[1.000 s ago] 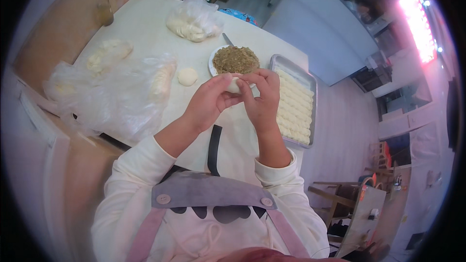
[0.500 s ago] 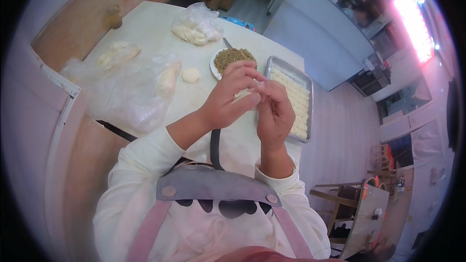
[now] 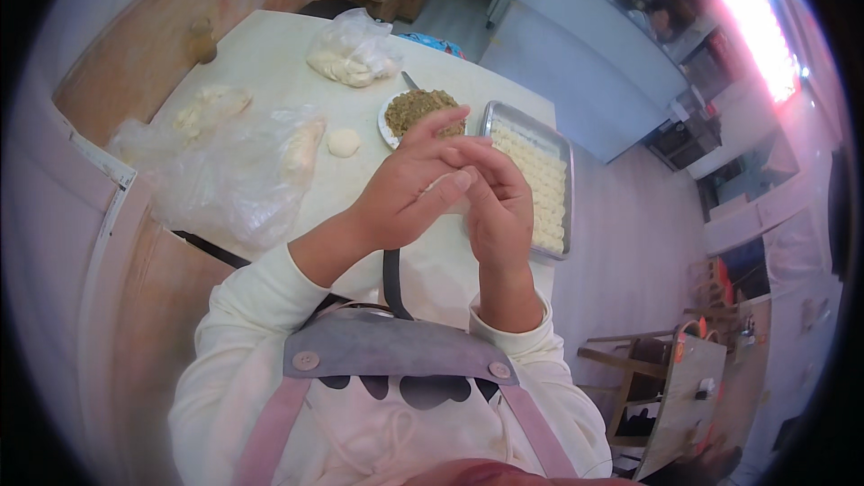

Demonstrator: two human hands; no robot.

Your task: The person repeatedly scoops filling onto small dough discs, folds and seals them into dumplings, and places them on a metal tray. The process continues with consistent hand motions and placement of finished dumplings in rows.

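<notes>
My left hand [image 3: 396, 193] and my right hand [image 3: 500, 216] meet above the table, fingers curled together and thumbs pressed tip to tip. A sliver of a pale dough piece [image 3: 438, 184] shows between them; the fingers cover most of it, so its shape is hidden. Just beyond my hands is a white plate [image 3: 385, 132] heaped with brownish-green filling [image 3: 417, 108]. To the left of that plate lies a round, flat dough disc [image 3: 343, 142]. A metal tray [image 3: 570, 189] on the right holds rows of small pale dumplings [image 3: 546, 175].
Clear plastic bags [image 3: 229, 184] with dough inside spread over the table's left side. Another bag of dough [image 3: 354, 58] sits at the far edge. A utensil handle [image 3: 409, 80] sticks out behind the plate. A small jar [image 3: 203, 41] stands by the left wall.
My hands have drawn closer together, the right fingers now folding over toward the left hand and covering more of the dough. The whole view has shifted slightly.
</notes>
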